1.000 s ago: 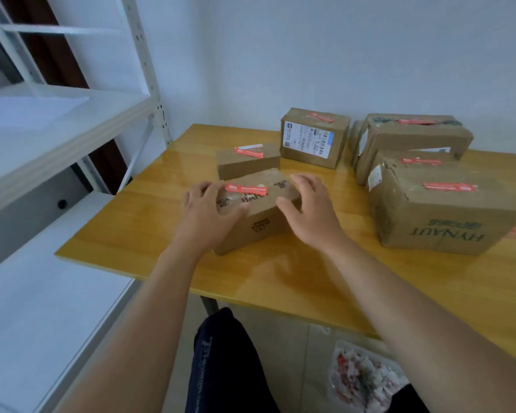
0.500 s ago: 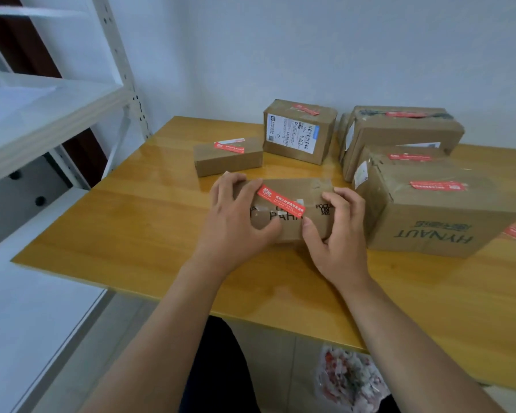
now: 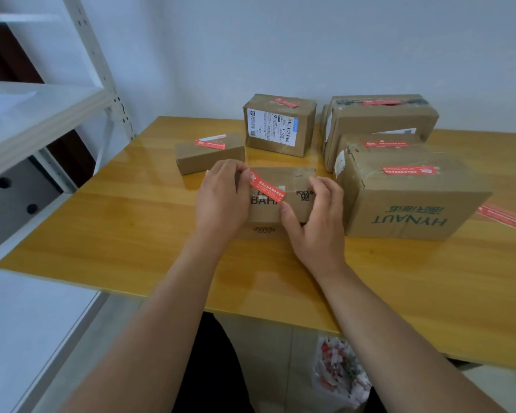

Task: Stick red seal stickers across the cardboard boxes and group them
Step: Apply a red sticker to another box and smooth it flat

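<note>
A small cardboard box (image 3: pixel 292 186) stands on the wooden table (image 3: pixel 137 234) in front of me, with a red seal sticker (image 3: pixel 267 189) running diagonally across its front face. My left hand (image 3: pixel 224 201) grips the box's left end, fingers on the sticker's upper end. My right hand (image 3: pixel 319 216) holds the box's right side, thumb just below the sticker's lower end. Behind it sit a flat box (image 3: pixel 209 153) and a labelled box (image 3: pixel 280 123), each with a red sticker. To the right are a large HYNAUT box (image 3: pixel 408 201) and two stacked boxes (image 3: pixel 382 120), all stickered.
A loose red sticker (image 3: pixel 499 216) lies on the table right of the HYNAUT box. A white metal shelf (image 3: pixel 42 111) stands at the left. A bag of red and white scraps (image 3: pixel 340 374) lies on the floor under the table's front edge.
The small box has been turned from lying flat to showing its printed face and has shifted right, toward the HYNAUT box. Both hands moved with it. The view has tilted slightly.
</note>
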